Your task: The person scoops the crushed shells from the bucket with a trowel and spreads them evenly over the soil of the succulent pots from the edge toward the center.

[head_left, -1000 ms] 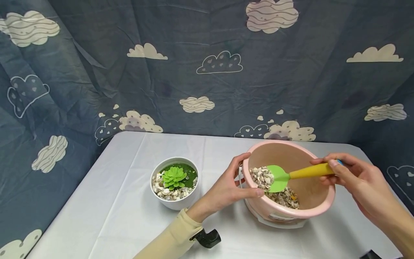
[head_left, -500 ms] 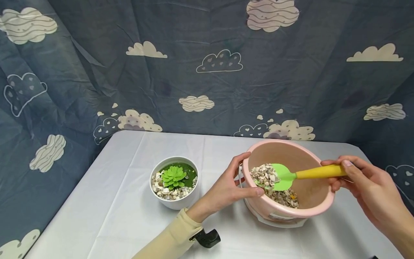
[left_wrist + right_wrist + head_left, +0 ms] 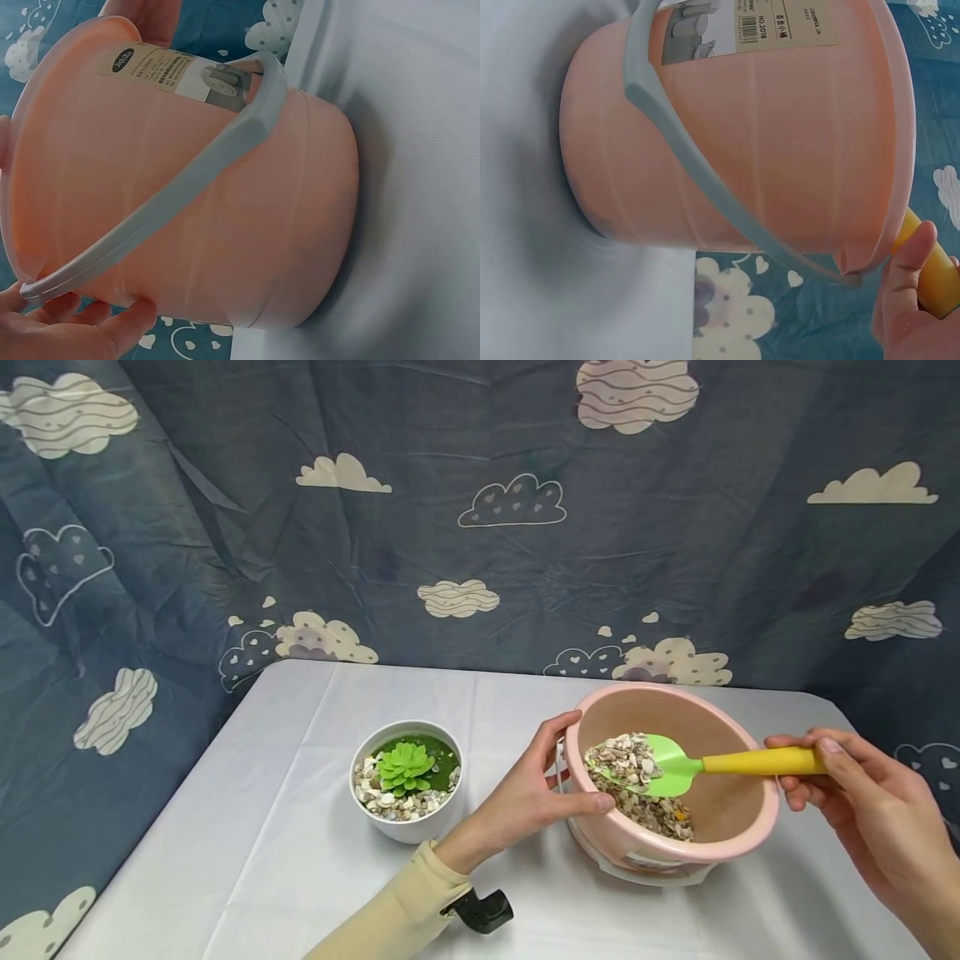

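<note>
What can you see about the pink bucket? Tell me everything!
The bucket is round, pink and plastic-looking, with a rim. Its gray handle hangs down across the outside, near a printed label. It stands on the white tablecloth, holding pebbly bits. The left hand grips its rim. In the head view, a scoop crosses its rim; I can't tell if they touch.

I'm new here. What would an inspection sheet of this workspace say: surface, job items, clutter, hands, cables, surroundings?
Surface: white, creased table covering.
Job items: pink bucket with a label and grey handle; green-bladed trowel with a yellow handle, carrying pebbles above more in the bucket.
Clutter: nothing seen; a white pot with a green plant and pebbles stands beside the left arm.
Hands: left hand grips the bucket's rim; right hand holds the trowel's handle.
Cables: nothing seen.
Surroundings: dark, cloud-patterned fabric.
</note>
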The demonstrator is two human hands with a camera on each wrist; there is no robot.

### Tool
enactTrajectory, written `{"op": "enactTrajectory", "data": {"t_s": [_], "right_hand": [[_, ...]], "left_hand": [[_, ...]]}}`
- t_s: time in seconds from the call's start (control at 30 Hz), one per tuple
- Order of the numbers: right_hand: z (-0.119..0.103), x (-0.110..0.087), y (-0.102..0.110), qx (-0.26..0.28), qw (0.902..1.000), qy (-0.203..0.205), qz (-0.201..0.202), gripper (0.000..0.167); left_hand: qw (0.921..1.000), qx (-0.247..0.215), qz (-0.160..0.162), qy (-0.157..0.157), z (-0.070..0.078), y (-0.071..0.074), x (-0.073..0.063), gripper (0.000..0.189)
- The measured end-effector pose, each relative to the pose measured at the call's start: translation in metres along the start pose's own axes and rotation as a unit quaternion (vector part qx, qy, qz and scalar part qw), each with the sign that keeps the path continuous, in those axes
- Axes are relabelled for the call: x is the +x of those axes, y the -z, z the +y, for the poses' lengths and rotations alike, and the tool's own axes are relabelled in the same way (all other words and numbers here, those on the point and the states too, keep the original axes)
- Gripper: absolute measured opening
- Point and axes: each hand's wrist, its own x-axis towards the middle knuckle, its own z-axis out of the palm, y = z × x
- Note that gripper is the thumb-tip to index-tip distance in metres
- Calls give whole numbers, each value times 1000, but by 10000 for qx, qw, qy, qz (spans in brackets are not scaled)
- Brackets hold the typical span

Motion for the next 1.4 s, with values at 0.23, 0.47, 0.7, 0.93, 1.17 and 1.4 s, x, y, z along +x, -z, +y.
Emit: {"op": "enactTrajectory", "data": {"t_s": [0.23,0.47,0.7,0.93,1.17,1.4], "right_hand": [[-2,-1,0,258,9990,129,349,20],[-4,-2,-2,360,9986,118,369,19],[-5,-4,-3,397,9982,247,365,17],[-7,-4,-2,375,9978,162,518,20],[-11,1,-3,491,9970,462,384,18],[-15,2,-5,622,9959,502,421,19]], "left_hand": [[9999,20,-104,-36,3,-1,2,90],[9999,-11,-109,-77,1,2,0,87],[9997,97,59,-196,3,6,-5,79],[9969,536,411,-397,13,11,-12,74],[9930,869,515,-614,26,20,-18,70],[9905,1007,634,-686,36,32,-22,65]]}}
